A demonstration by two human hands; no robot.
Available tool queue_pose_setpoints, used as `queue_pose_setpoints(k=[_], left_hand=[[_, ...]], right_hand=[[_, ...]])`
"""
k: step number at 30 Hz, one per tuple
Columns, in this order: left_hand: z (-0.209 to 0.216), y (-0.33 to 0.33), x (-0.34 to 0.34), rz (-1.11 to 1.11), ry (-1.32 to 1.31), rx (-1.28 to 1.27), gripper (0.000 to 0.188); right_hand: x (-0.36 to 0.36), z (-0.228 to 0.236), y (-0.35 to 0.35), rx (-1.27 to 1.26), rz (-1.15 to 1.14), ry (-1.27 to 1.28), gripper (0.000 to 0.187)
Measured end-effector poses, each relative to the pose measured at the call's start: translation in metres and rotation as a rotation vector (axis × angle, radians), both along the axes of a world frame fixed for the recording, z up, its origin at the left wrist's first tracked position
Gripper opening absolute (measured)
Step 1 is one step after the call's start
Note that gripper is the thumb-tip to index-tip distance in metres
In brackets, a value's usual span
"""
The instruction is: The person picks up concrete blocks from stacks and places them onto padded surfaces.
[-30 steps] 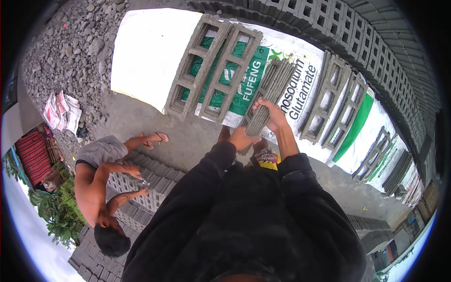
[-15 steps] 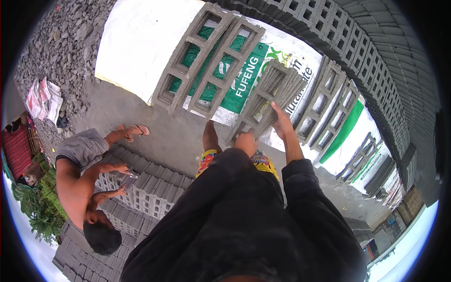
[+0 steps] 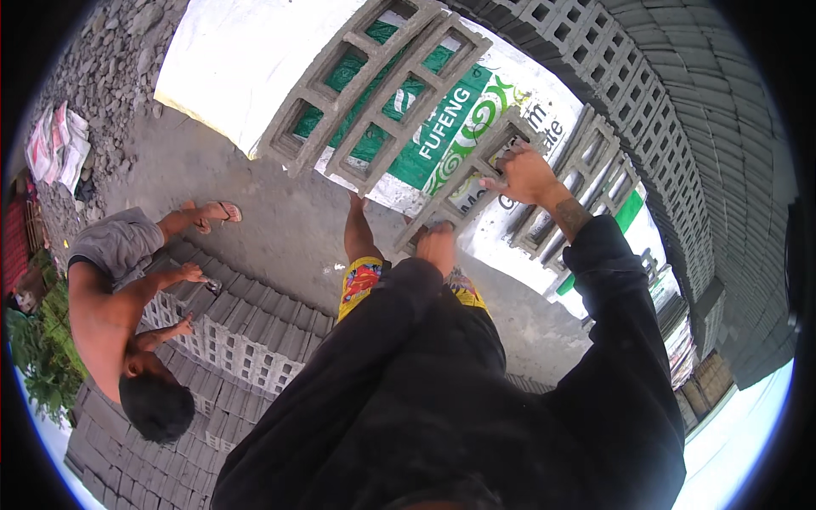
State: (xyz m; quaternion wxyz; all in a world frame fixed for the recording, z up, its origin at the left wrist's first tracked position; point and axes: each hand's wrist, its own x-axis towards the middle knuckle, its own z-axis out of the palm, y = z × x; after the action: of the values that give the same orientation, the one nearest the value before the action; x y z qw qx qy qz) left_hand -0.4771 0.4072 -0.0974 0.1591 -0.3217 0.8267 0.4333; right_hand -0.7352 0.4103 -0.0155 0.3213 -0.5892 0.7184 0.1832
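Grey frames (image 3: 393, 121) flank right hand (image 3: 529, 174); open above

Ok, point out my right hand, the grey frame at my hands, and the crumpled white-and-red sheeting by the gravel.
Right hand (image 3: 527, 174): head view, on the back of the hand.
Grey frame (image 3: 464, 172): head view, on its long side rail.
White-and-red sheeting (image 3: 58, 146): head view, middle of the crumpled pile.

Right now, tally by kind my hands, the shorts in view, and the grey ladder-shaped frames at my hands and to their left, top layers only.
Hands: 2, left hand, right hand
Shorts: 2, yellow patterned shorts, grey shorts
Frames: 3, frame at your hands, middle frame, leftmost frame
Total: 7
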Motion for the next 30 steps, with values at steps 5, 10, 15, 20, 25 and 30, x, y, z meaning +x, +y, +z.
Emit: queue_pose_setpoints(k=[5, 10, 15, 20, 25, 30], left_hand=[[0.0, 0.0, 0.002, 0.017, 0.021, -0.007, 0.023], [-0.002, 0.006, 0.001, 0.026, 0.026, -0.013, 0.023], [-0.009, 0.008, 0.004, 0.02, 0.108, -0.06, 0.022], [-0.005, 0.006, 0.004, 0.036, -0.04, -0.079, 0.01], [-0.007, 0.002, 0.007, -0.018, -0.084, 0.005, 0.023], [-0.001, 0.001, 0.002, 0.013, -0.15, 0.019, 0.023]], right_hand=[[-0.005, 0.002, 0.025, -0.138, 0.113, -0.077, 0.065], [-0.01, -0.03, 0.038, -0.205, 0.261, 0.048, 0.026], [-0.016, -0.035, 0.039, -0.282, 0.292, -0.015, 0.012], [-0.016, -0.039, 0.044, -0.332, 0.318, -0.008, 0.011], [-0.017, -0.044, 0.049, -0.208, 0.384, 0.018, 0.011], [-0.015, -0.038, 0.047, -0.237, 0.397, 0.024, 0.011]])
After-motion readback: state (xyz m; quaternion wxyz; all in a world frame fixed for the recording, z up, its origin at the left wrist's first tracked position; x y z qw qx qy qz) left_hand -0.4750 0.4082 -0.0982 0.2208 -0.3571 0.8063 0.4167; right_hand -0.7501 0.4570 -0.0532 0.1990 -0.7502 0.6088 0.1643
